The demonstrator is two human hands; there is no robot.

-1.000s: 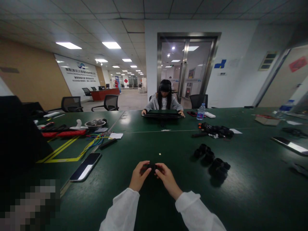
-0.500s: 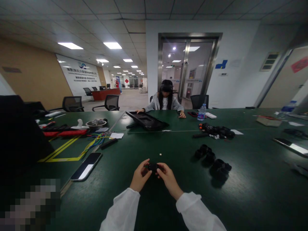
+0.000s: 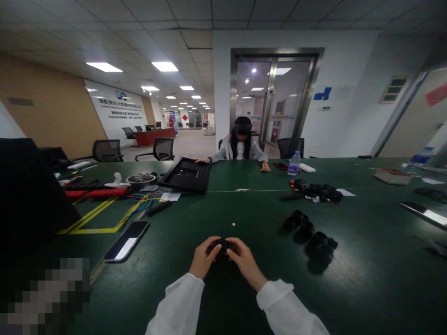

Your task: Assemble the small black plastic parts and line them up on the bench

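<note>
Nearest, white sleeves (image 3: 179,302) run to the left hand (image 3: 203,257) and right hand (image 3: 243,258), both pinching a small black part (image 3: 221,244) between thumbs and fingers over the green table (image 3: 199,209); a phone (image 3: 127,242) lies off to their left, a row of black pieces (image 3: 307,229) to their right, and a tiny pale square (image 3: 233,224) just beyond; farther off, a co-worker's hand (image 3: 203,160) touches a flat black panel (image 3: 181,183)

Large black rectangular panel (image 3: 186,176) moved: was held up two-handed, now lying near round metal bowl (image 3: 139,184) (co-worker's one hand (image 3: 203,160) at its edge, other hand (image 3: 266,166) off). Small black piece (image 3: 220,244) looks slightly turned.
</note>
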